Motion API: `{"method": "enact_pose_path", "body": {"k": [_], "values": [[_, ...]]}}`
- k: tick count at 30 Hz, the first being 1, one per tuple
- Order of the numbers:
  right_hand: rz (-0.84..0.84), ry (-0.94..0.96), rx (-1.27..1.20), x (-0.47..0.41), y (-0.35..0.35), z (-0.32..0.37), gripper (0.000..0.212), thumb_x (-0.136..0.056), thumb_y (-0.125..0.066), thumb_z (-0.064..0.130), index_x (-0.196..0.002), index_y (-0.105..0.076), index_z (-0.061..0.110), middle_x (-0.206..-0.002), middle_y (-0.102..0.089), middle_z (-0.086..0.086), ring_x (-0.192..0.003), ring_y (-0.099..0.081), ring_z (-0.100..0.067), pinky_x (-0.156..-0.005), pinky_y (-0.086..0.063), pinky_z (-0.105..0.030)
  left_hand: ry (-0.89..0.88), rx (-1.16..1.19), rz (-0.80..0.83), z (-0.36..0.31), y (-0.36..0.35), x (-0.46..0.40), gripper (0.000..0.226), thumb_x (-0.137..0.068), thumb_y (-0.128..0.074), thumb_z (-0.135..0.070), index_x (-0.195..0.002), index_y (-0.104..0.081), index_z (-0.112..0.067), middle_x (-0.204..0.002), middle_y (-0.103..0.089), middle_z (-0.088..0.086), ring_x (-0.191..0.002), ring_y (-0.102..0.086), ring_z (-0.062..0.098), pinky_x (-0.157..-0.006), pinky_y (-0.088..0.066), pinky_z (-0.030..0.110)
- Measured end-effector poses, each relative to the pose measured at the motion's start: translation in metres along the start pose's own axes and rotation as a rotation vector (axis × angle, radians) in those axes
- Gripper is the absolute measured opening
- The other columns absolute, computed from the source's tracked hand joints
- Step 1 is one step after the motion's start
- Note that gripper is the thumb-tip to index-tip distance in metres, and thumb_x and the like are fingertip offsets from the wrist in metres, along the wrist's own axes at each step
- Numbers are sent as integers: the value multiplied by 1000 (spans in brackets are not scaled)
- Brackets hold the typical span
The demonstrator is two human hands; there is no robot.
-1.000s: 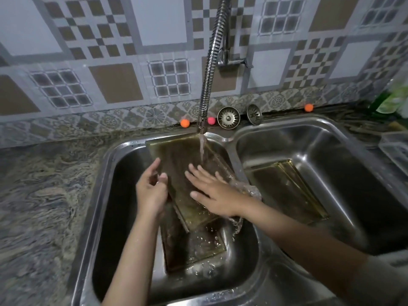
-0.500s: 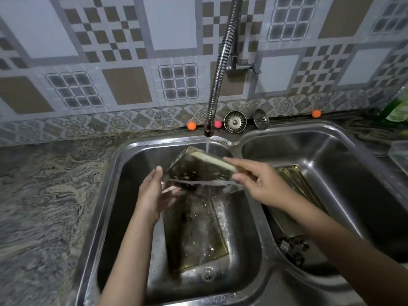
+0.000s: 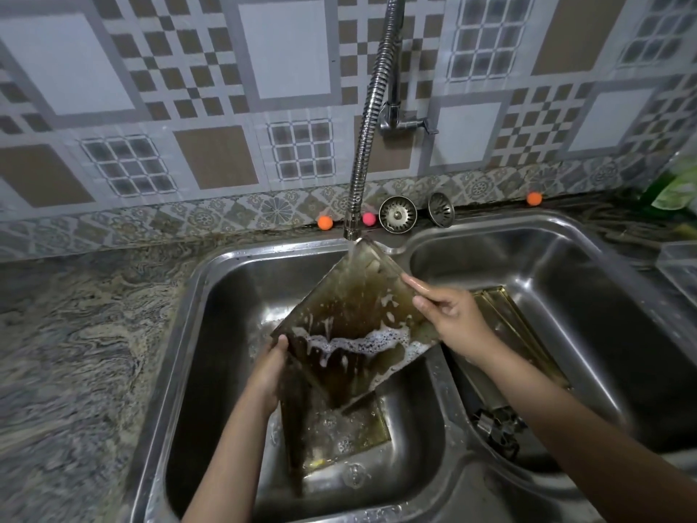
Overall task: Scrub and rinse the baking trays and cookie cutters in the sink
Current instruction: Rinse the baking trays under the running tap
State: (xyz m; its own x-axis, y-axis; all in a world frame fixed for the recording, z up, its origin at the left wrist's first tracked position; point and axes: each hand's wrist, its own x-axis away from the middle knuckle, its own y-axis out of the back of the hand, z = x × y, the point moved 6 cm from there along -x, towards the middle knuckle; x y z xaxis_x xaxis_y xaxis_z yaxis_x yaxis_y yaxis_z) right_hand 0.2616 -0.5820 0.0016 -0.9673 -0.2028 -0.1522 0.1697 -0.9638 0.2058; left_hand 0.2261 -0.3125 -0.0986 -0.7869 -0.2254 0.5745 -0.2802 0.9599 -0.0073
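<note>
Sudsy flat metal tray (image 3: pixel 350 311) under tap (image 3: pixel 371 118)

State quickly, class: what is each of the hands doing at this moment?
Left hand: grips the lower left edge of the tilted baking tray.
Right hand: grips the same tray's right edge, holding it under the tap's water.

left hand (image 3: pixel 268 371) + right hand (image 3: pixel 450 318) grip soapy tray (image 3: pixel 350 307) | under running tap (image 3: pixel 371 107)
</note>
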Motion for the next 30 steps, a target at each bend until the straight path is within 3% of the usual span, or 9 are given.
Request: {"method": "enact_pose_path", "body": {"k": [5,10,12,14,17,21,23,27,30], "values": [[-223,-225,-129,0,15,-28,39,-94,-52,6,-126,-51,28,-135,-51,6,-115,-48,7,-104,-35,-19,-151,-60,-3,-3,6,-5,51,-95,-53,-24,-137,-36,-47,-141,-47,6,-119,-53,27,-99,-45,50],[-323,-361,-131,4,21,-47,37,-95,-51,8,-131,-54,18,-138,-51,0,-118,-48,-6,-84,-43,-5,-304,-68,40,-18,7,4,61,-92,-55,-5,-123,-48,-57,-136,-49,7,-117,-52,25,-100,-44,48],[-349,-392,-101,4,22,-52,37,-96,-50,9,-130,-55,21,-139,-50,-2,-114,-52,-6,-91,-45,-15,-329,-16,113,-21,8,6,60,-90,-56,-3,-121,-53,-54,-137,-50,9,-121,-50,25,-101,-42,50],[-348,-395,-28,3,23,-54,36,-97,-49,11,-130,-54,22,-138,-51,-2,-107,-54,-6,-95,-44,-23,-323,40,198,-21,6,8,58,-90,-54,-1,-126,-53,-46,-129,-57,12,-109,-54,24,-86,-47,44],[-323,-368,67,-1,25,-53,36,-97,-49,11,-131,-53,20,-137,-52,-3,-123,-50,-14,-108,-40,-35,-298,77,282,-21,2,10,58,-90,-49,7,-134,-47,-30,-110,-66,6,-82,-64,15,-54,-52,28],[-338,-323,243,-7,36,-44,35,-96,-50,13,-130,-56,21,-131,-58,-2,-117,-56,-16,-101,-46,-35,-292,54,296,-14,-9,9,60,-90,-49,9,-139,-43,-25,-64,-55,-14,-51,-49,1,-40,-42,19],[-355,-313,378,-7,45,-38,36,-95,-51,15,-130,-56,22,-120,-65,-2,-105,-63,-23,-92,-51,-36,-281,59,316,-11,-18,12,61,-89,-50,10,-137,-44,-26,-59,-52,-16,-49,-48,-1,-40,-42,18],[-322,-295,658,-8,54,-31,36,-93,-52,21,-129,-57,27,-93,-71,-3,-71,-65,-26,-68,-55,-34,-271,120,404,-13,-40,19,66,-84,-55,11,-136,-46,-30,-95,-68,-8,-85,-65,14,-61,-57,35],[-272,-290,749,-11,57,-35,34,-92,-52,28,-124,-60,28,-104,-71,-3,-93,-64,-25,-80,-54,-38,-230,247,437,-15,-47,21,70,-77,-58,9,-137,-47,-27,-121,-63,10,-102,-64,26,-66,-59,39]]}}
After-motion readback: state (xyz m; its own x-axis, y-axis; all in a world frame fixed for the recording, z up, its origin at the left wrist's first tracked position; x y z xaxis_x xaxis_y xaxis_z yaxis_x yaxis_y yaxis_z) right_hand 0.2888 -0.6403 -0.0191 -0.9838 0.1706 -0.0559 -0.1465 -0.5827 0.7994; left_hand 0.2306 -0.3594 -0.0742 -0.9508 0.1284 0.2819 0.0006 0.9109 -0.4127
